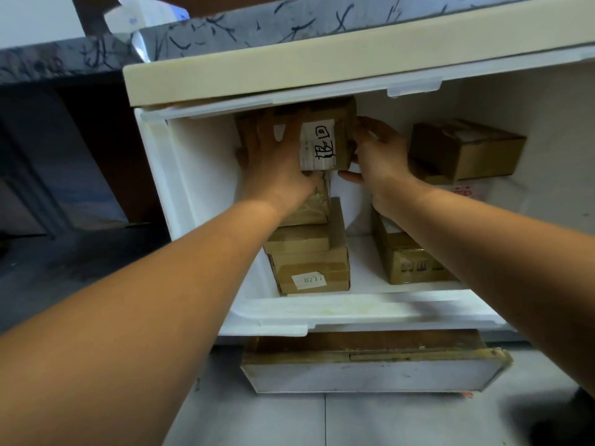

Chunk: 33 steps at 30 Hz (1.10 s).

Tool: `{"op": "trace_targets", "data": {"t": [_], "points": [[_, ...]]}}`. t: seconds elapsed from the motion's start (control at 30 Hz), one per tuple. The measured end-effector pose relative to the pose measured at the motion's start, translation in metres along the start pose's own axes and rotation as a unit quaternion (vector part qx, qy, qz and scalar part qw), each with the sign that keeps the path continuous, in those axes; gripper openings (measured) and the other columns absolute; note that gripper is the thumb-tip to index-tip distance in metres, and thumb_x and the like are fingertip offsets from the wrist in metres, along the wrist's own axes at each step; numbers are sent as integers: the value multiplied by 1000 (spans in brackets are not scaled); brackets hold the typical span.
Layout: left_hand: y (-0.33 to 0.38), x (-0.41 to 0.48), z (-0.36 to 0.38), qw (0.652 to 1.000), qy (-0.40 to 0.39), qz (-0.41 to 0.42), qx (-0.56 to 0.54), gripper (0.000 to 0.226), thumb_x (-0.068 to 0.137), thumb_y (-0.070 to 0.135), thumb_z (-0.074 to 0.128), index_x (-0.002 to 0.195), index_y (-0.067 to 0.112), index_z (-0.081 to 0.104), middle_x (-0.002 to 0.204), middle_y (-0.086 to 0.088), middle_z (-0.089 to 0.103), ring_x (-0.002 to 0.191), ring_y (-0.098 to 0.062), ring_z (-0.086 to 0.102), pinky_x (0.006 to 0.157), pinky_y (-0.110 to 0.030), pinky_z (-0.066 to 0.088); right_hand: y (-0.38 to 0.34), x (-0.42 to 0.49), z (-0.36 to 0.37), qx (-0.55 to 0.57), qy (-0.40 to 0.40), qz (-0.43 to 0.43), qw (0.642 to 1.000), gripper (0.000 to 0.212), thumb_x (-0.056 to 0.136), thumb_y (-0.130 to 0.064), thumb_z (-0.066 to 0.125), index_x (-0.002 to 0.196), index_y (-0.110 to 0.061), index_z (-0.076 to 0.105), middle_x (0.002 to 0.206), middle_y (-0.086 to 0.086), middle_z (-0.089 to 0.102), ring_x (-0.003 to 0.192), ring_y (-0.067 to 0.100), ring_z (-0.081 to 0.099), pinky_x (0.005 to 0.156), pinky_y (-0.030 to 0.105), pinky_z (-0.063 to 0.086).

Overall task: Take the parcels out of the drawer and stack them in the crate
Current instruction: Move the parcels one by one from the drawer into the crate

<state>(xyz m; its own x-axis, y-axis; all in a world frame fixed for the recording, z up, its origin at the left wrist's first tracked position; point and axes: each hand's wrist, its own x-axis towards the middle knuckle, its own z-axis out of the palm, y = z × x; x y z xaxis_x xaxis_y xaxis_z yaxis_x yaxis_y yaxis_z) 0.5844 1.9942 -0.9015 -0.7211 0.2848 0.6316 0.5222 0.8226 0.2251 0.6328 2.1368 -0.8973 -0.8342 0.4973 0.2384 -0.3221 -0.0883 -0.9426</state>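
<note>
A brown cardboard parcel [318, 144] with a white handwritten label is at the back left of the open white drawer [322, 312], just under the cabinet's cream top. My left hand [273, 162] grips its left side, with fingers spread over the top. My right hand [376, 156] holds its right side, the thumb curled beneath. Under it lies a stack of parcels: a taped one [310, 206] on a larger box [310, 272] with a small sticker. Another parcel [405, 262] sits at the front right, partly hidden by my right forearm. No crate is in view.
One more cardboard box [467, 149] rests on a white packet at the drawer's back right. The cream cabinet top [322, 59] overhangs the drawer's rear. Below the drawer a low wooden-edged board [370, 371] lies on the tiled floor. A dark marbled counter [48, 62] is at left.
</note>
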Motion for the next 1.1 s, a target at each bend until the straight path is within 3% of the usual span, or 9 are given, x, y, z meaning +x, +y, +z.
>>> {"op": "trace_targets", "data": {"t": [0.17,0.3,0.5,0.7,0.9,1.1], "points": [[-3,1,-1,1000,7,13,-12,93,78,44,72,156,39,22,161,-11,17,148,-44,11,110,-64,34,-2,5,10,-15,11,5,1000,25,103,-28,52,121,-22,68,89,-7,72,76,5,69,57,24,59],[-2,0,-4,999,11,22,-28,89,77,44,74,154,39,27,158,-11,21,147,-43,13,110,-62,36,-6,6,6,-24,-3,32,999,21,102,-26,52,94,-21,70,76,-6,71,70,8,70,60,29,61],[5,-8,-10,998,19,44,-49,77,83,33,74,150,39,37,156,-11,23,145,-40,19,109,-53,43,-11,-5,-9,-10,-19,41,999,18,102,-24,54,90,-22,67,82,-5,72,86,17,73,68,34,64],[17,-31,-18,998,40,50,-20,76,83,36,75,149,42,38,154,-10,27,144,-36,22,109,-51,44,-11,-27,-28,4,-42,28,999,18,103,-26,51,95,-25,67,88,-5,75,94,19,74,78,39,63],[29,-59,-27,995,75,54,29,75,82,38,77,148,38,40,151,-10,31,139,-33,27,108,-52,42,-15,-48,-39,18,-42,19,999,17,103,-25,51,97,-33,65,91,-6,74,95,21,73,79,42,63],[41,-81,-39,992,95,64,50,80,79,39,79,149,37,41,149,-12,35,140,-31,29,109,-57,37,-17,-72,-49,28,-44,30,998,30,104,-28,49,132,-24,60,112,1,74,99,20,73,77,39,63]]}}
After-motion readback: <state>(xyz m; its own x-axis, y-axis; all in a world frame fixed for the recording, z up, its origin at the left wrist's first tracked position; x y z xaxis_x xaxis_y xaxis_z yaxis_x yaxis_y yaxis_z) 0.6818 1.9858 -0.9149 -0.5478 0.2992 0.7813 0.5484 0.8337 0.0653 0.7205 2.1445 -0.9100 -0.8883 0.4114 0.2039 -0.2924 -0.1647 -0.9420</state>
